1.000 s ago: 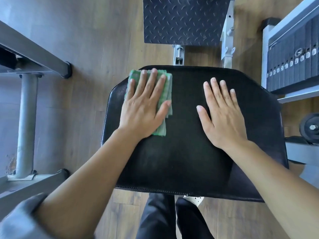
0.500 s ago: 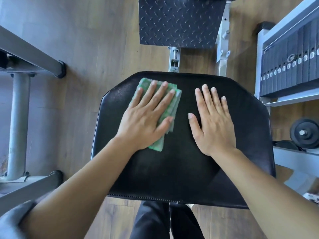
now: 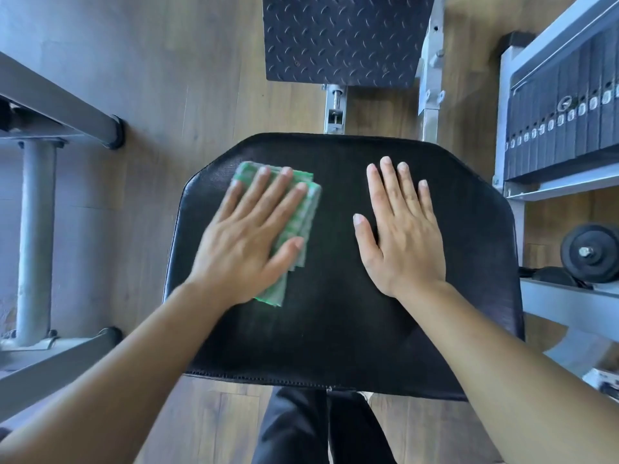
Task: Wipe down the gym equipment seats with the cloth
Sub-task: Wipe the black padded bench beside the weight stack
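The left hand (image 3: 248,239) lies flat with its fingers straight and spread. It presses a folded green-and-white checked cloth (image 3: 306,209) onto the black padded vinyl seat (image 3: 335,329) at about ten o'clock on the pad; a flat palm likely spreads pressure over the whole fold. The right hand (image 3: 405,236), also flat and holding nothing, rests on bare vinyl at about two o'clock, apart from the cloth, probably to steady the pad. The cloth sits near the seat's left edge. Open pad lies toward six o'clock. A grey steel frame (image 3: 37,236) stands off at nine o'clock and a dark weight stack (image 3: 562,125) at two.
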The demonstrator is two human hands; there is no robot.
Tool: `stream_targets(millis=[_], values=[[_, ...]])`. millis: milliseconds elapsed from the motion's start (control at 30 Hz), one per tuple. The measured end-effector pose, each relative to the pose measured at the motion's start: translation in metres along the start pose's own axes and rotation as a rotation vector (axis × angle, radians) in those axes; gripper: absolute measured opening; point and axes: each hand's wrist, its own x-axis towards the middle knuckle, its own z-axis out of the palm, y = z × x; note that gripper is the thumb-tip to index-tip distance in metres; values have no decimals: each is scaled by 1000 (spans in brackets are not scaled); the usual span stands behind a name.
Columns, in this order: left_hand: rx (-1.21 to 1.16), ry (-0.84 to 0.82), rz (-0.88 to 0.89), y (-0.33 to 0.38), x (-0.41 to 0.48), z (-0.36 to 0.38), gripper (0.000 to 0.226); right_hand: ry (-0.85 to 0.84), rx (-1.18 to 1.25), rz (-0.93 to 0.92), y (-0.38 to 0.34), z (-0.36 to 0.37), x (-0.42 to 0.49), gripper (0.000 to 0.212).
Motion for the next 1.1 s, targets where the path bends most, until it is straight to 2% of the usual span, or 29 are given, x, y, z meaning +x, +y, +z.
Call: stream_targets(millis=[133,200,300,400,467,533,633,700,800,867,1000,1100], values=[[12,46,-254,-14,30,0,66,0,-1,1,-1,1,0,64],[10,47,-301,4,56,4,67,-1,-10,2,-1,0,0,64],[0,22,-132,25,51,6,64,-5,-15,-13,0,0,0,64],[3,13,7,8,4,3,61,1,-6,-5,0,0,1,64],[14,10,-61,-17,-14,-2,62,8,-8,1,0,1,1,64],[21,24,-212,-32,-6,-4,64,13,-8,1,0,1,1,64],[2,65,-369,-18,31,0,65,9,-14,-5,-1,1,1,65],[6,68,-287,6,40,4,65,11,-19,0,-1,1,1,65],[6,34,-88,23,2,7,62,9,-16,-10,0,2,1,65],[-4,17,-78,10,-34,4,62,13,-18,-8,0,2,2,65],[9,36,-292,-25,-41,-1,64,26,-29,-8,0,4,2,65],[-1,75,-407,-8,1,2,66,26,-36,-10,0,3,1,65]])
